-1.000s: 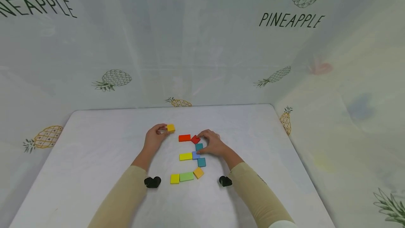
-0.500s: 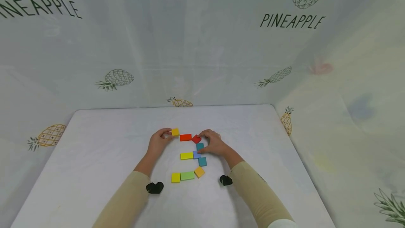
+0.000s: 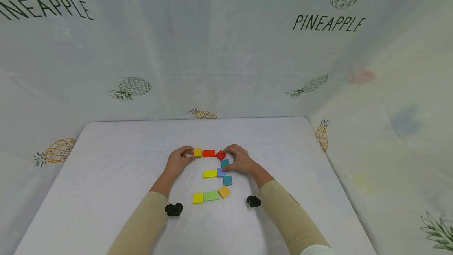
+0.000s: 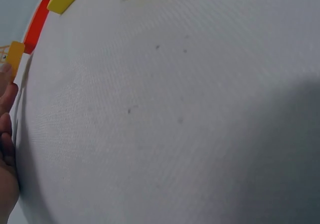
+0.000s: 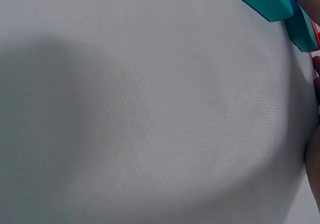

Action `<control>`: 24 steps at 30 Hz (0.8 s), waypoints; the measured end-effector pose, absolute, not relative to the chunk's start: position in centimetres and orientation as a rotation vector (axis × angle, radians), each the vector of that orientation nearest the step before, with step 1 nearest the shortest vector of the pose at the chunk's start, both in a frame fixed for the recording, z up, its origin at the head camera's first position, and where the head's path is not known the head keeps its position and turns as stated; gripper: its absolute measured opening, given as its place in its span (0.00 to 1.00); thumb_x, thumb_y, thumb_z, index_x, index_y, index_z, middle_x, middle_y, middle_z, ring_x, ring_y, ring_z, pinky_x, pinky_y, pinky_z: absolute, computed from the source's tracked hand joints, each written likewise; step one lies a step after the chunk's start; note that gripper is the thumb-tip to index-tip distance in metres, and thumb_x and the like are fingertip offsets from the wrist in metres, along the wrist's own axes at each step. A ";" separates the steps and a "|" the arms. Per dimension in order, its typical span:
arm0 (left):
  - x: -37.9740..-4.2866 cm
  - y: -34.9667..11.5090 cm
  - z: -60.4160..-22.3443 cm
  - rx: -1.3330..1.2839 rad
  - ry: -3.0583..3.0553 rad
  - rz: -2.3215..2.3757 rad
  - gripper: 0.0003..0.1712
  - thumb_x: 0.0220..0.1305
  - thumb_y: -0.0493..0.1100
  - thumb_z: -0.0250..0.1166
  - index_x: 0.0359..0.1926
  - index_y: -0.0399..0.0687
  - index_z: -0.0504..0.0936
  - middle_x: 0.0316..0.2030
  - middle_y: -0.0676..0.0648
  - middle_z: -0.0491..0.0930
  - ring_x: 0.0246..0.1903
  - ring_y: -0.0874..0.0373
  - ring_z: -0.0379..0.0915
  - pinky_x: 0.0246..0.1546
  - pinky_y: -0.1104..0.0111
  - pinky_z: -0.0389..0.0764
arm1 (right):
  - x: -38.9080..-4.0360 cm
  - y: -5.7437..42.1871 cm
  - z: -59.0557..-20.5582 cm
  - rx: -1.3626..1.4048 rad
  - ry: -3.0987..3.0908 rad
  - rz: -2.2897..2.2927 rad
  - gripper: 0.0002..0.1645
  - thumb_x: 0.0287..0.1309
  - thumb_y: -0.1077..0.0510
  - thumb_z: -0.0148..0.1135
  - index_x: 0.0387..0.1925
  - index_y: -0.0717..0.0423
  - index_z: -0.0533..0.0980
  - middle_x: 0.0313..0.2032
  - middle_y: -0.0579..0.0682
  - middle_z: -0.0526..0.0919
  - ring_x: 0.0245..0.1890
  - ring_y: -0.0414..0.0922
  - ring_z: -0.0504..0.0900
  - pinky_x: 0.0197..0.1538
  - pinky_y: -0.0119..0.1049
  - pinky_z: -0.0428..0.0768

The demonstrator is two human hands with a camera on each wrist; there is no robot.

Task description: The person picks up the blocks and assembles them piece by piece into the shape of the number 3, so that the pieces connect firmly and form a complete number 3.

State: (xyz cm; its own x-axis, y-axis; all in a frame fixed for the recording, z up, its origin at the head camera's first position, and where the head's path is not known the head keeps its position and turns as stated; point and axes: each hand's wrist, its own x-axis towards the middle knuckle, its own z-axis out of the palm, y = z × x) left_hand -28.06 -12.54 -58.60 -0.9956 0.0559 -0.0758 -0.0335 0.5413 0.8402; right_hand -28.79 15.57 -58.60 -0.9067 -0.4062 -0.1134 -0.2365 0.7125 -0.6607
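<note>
In the head view my left hand pinches an orange-yellow square block by its left side, just left of a red rectangular block. The same square block shows at the fingertips in the left wrist view. My right hand spreads over the column's right side, its index fingertip at a tilted red square block and its thumb on a blue block. Between them lies a teal block. A yellow rectangular block adjoins the blue one on the left.
Below the blue block lie another teal block and a tilted orange block. A light green block and a yellow square block form the bottom row. A white cloth covers the table; a pineapple-print curtain hangs behind.
My left hand has brought the orange-yellow block right and toward me, from the upper left to beside the red rectangular block. The right hand has stayed at the same blocks.
</note>
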 end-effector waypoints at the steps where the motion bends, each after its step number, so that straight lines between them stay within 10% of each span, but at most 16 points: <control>1: -28.1 -12.6 -58.6 0.028 2.680 1.454 0.21 0.60 0.40 0.71 0.54 0.43 0.81 0.41 0.49 0.83 0.37 0.53 0.67 0.39 0.63 0.68 | -28.8 15.6 -58.6 -0.512 2.670 -0.978 0.35 0.43 0.42 0.78 0.54 0.39 0.74 0.61 0.44 0.70 0.64 0.47 0.64 0.65 0.52 0.56; 24: -28.1 -12.3 -58.8 0.053 2.776 1.317 0.20 0.57 0.40 0.73 0.52 0.43 0.84 0.42 0.49 0.83 0.43 0.51 0.71 0.46 0.58 0.73 | -28.7 15.4 -58.3 -0.485 2.656 -0.990 0.35 0.43 0.43 0.78 0.54 0.40 0.73 0.60 0.44 0.71 0.64 0.47 0.64 0.66 0.51 0.55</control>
